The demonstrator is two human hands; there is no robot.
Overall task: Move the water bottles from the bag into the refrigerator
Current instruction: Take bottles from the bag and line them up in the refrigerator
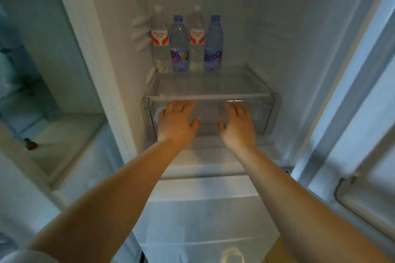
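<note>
**Water bottles line up at back of open refrigerator**

Water bottles stand upright in a row of four on the glass shelf (213, 80) above the clear drawer (210, 116), the landmark at the middle of the refrigerator (299, 49). Reading left to right behind the drawer: a red-labelled bottle (159, 40) with a white cap, a purple-labelled bottle (179, 46) with a blue cap, a second red-labelled bottle (197, 40), and a second purple-labelled bottle (213, 46). Neighbouring bottles stand just beside one another, close to the rear wall.

Left of the drawer, beyond the white partition, a separate compartment (64, 130) lies in dim light, with a small dark object (31, 144) on its ledge.

At the drawer's front face, the person's left hand (176, 121) lies flat, fingers straight and spread, gripping nothing. The right hand (236, 126), just beside it, rests likewise on the front panel with fingers extended, fingertips below the drawer's upper rim. Both forearms reach in from the lower edge.

Right of the drawer, the inner door (363, 134) stands open.
</note>
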